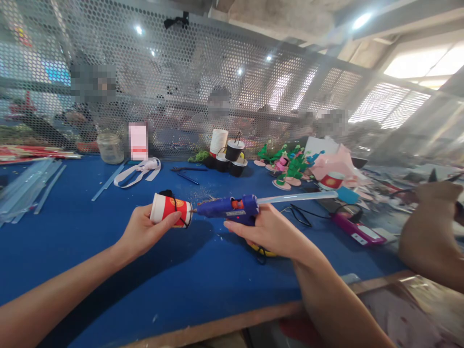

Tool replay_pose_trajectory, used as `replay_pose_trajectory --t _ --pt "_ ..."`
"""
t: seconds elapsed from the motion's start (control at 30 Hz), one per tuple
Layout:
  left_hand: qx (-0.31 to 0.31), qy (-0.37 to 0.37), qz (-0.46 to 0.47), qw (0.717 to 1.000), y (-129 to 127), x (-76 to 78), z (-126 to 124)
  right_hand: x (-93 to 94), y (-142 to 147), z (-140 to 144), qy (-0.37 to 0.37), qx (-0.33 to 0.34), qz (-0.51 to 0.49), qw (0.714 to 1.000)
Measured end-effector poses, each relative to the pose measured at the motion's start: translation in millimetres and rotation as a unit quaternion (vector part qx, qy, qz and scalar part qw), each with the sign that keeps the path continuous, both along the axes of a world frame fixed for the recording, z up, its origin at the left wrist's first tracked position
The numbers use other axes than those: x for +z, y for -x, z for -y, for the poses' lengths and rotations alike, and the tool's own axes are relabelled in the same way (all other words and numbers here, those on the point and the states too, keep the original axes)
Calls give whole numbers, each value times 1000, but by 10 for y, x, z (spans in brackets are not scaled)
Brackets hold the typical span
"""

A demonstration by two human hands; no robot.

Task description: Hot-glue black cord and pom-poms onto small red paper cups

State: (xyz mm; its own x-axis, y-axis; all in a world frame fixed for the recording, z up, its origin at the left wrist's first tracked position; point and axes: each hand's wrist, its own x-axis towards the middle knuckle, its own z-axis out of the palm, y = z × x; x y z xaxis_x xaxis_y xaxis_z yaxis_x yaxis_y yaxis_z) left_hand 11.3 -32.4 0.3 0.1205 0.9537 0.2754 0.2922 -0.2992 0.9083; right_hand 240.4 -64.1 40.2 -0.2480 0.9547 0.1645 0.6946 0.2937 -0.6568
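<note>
Over blue table (90, 241), L hand (143, 231) grips cup (170, 209), R hand (268, 229) wraps glue gun (232, 208), grip hidden.

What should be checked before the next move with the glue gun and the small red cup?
1. Left hand grips the red paper cup, lying sideways: ok.
2. Right hand holds the blue glue gun: ok.
3. Nozzle meets the cup's rim: ok.
4. Glue stick loaded at the back: ok.
5. Glue flowing: cannot tell.
6. Another person's arm clear of the gun: ok.
</note>
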Motion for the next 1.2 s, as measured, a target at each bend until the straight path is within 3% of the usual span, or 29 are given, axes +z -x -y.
replay_pose_trajectory --t 0.2,0.37,0.53,0.7,0.9,1.1,1.2 --pt "-2 -3 -13 1000 -9 0 7 -8 -8 -12 -38 -1 7 999" --pt "2 -4 -17 1000 -5 5 10 5 -15 -3 -12 2 21 1000" --pt "-9 -2 -20 1000 -9 13 16 -10 -25 -21 -58 3 25 998" --pt "-8 -15 -21 1000 -16 11 19 -6 -31 -6 -17 3 32 999" --pt "-12 -34 -25 999 -26 29 43 -10 -29 -27 -91 0 33 995" --pt "-18 -43 -31 998 -15 20 41 -23 -63 -12 -26 -1 43 999" --pt "-14 -35 -27 999 -9 15 41 -39 -71 -24 -45 5 31 998"
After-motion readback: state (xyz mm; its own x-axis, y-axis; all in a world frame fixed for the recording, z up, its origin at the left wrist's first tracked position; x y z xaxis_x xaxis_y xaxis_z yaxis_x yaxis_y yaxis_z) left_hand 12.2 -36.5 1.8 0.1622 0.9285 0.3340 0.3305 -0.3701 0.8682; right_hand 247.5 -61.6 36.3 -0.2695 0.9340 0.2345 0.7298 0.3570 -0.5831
